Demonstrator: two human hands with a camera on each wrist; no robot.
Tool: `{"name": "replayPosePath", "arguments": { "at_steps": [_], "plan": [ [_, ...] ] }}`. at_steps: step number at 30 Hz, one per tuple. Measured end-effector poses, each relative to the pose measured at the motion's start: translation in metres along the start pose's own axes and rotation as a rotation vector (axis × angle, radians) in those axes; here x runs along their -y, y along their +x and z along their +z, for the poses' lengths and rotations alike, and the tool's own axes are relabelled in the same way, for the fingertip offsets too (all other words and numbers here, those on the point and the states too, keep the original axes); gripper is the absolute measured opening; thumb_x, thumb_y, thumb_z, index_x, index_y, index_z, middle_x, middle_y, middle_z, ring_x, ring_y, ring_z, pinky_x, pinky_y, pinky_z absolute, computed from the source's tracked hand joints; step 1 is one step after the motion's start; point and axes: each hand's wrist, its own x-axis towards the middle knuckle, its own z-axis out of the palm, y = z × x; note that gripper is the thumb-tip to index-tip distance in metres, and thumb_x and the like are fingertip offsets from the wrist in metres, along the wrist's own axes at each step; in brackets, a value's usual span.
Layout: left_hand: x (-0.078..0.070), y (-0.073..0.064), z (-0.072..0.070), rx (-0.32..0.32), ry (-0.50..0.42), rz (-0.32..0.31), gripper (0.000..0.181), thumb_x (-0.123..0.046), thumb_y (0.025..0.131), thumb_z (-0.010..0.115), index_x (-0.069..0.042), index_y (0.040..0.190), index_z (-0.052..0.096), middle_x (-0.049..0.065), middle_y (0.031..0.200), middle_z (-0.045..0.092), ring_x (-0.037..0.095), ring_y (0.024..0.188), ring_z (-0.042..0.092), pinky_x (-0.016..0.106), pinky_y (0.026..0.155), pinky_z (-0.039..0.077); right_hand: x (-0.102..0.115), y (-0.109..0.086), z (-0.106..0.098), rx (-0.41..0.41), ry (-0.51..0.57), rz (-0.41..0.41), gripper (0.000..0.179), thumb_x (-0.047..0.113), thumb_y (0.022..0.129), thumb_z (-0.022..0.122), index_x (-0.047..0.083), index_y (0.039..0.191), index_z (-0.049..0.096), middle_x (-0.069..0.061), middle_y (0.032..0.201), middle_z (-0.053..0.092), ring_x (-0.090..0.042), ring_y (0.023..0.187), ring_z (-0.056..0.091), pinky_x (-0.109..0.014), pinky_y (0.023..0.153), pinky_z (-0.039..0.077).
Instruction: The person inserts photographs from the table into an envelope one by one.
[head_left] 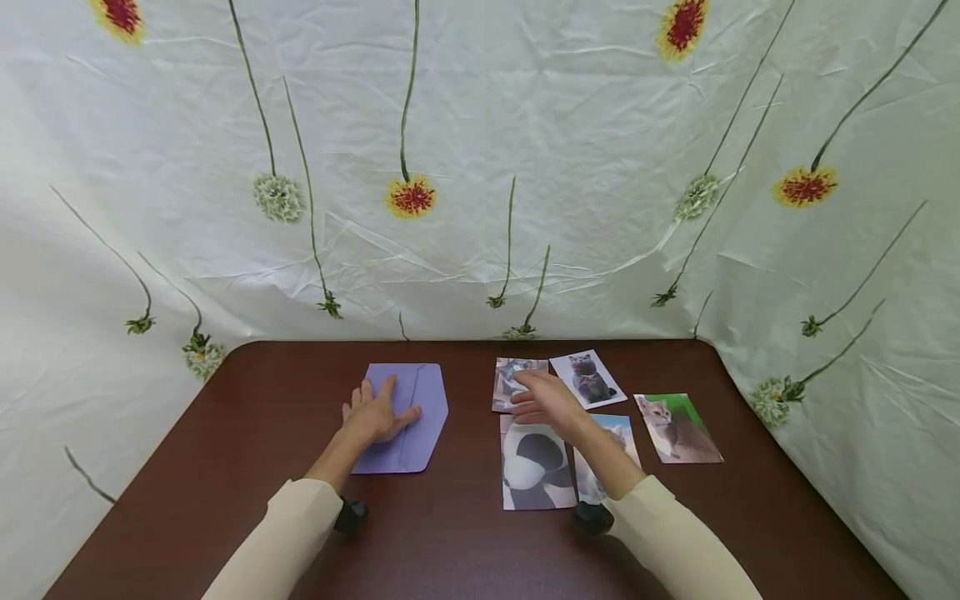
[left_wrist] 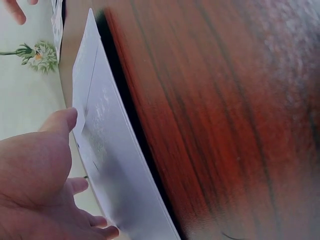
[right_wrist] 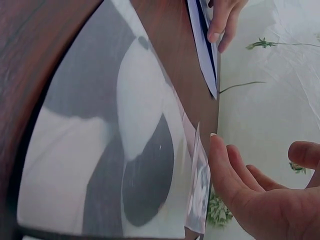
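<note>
A lavender envelope [head_left: 429, 417] lies on the dark wooden table, its flap toward the right. Spread fingers of my left hand [head_left: 373, 418] rest over it; the left wrist view shows the thumb at the envelope's edge. My right hand [head_left: 553, 405], fingers loosely extended and holding nothing, hovers over a cat photo [head_left: 504, 385] and partly covers it. Just in front lies a black-and-white animal photo [head_left: 534, 479], large in the right wrist view. My right forearm hides part of another photo [head_left: 587, 487].
A grey cat photo [head_left: 588, 379] sits at the back, tilted. Farther right is a cat photo with a green background [head_left: 678, 429]. A white floral cloth [head_left: 465, 125] hangs behind the table [head_left: 450, 550] and along its sides.
</note>
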Motion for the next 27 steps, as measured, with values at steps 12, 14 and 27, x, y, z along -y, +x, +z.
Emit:
{"name": "replayPosePath", "arguments": {
  "at_steps": [12,14,27],
  "plan": [
    [0.001,0.0,0.001,-0.004,0.039,0.013,0.075,-0.043,0.1,0.06,-0.001,0.155,0.032,0.044,0.154,0.02,0.058,0.147,0.019,0.069,0.117,0.019,0.001,0.006,0.018,0.051,0.041,0.024,0.06,0.036,0.106,0.048,0.0,0.154,0.037,-0.036,0.136,0.055,-0.049,0.118,0.062,-0.051,0.096,0.055],
    [0.002,0.0,0.001,-0.005,0.045,0.018,0.074,-0.042,0.1,0.06,0.0,0.155,0.033,0.044,0.153,0.021,0.058,0.146,0.021,0.068,0.117,0.02,0.001,0.006,0.02,0.06,0.046,0.03,0.061,0.036,0.107,0.048,0.0,0.155,0.036,-0.037,0.136,0.055,-0.049,0.12,0.061,-0.052,0.097,0.054],
    [0.002,0.0,0.004,-0.045,0.052,0.031,0.07,-0.036,0.098,0.064,0.002,0.151,0.038,0.045,0.149,0.026,0.058,0.141,0.027,0.065,0.117,0.024,0.002,0.007,0.029,0.057,0.042,0.041,0.064,0.034,0.106,0.049,-0.001,0.156,0.032,-0.036,0.134,0.057,-0.048,0.118,0.063,-0.046,0.09,0.059]
  ]
}}
